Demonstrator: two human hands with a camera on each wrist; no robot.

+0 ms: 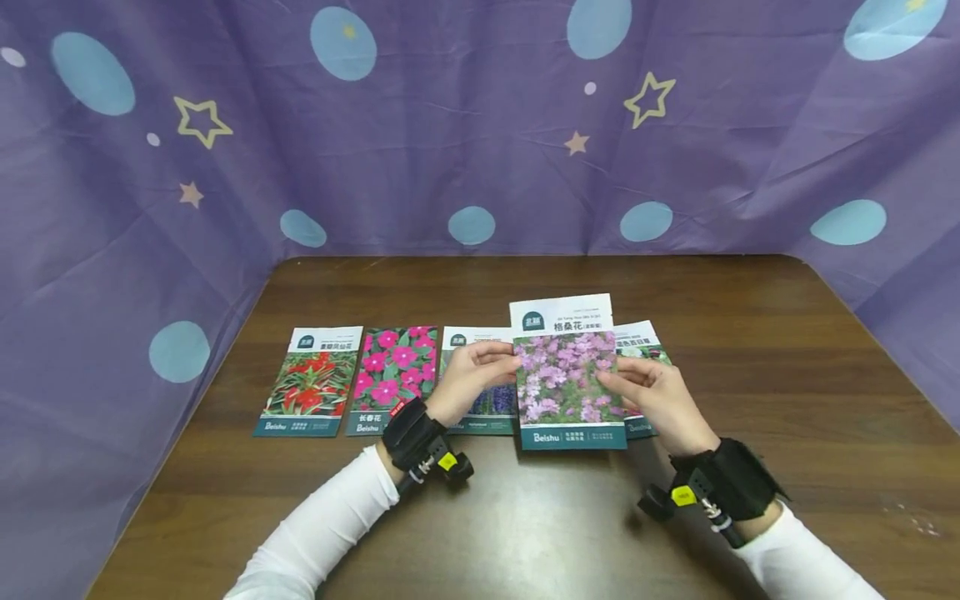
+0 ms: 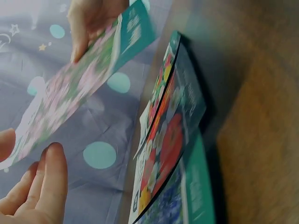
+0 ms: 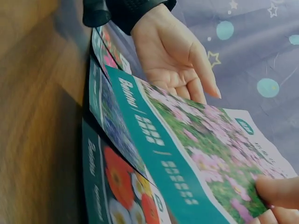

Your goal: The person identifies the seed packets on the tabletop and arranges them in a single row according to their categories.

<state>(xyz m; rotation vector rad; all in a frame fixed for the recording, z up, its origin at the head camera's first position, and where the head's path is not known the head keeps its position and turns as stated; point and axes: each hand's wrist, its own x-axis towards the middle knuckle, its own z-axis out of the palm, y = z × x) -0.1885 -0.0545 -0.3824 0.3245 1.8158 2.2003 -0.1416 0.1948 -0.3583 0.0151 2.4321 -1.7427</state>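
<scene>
A seed packet (image 1: 567, 379) with pink-purple flowers, a white top and a teal base is held up over the row of packets. My right hand (image 1: 660, 400) pinches its right edge, the thumb on the front and the fingers behind. On the other side, my left hand (image 1: 471, 383) reaches the left edge with its fingers extended. In the right wrist view, the left hand's fingers (image 3: 180, 88) go behind the packet, and its thumb stands away from the front. Partly covered behind the held packet are a blue-purple flower packet (image 1: 491, 402) and a zinnia-like flower packet (image 1: 640, 427).
Farther left on the wooden table (image 1: 780, 367) lie a red-flower packet (image 1: 309, 383) and a pink-flower packet (image 1: 397, 371), side by side. A purple curtain (image 1: 465, 133) with stars and ovals hangs behind the table and along its sides.
</scene>
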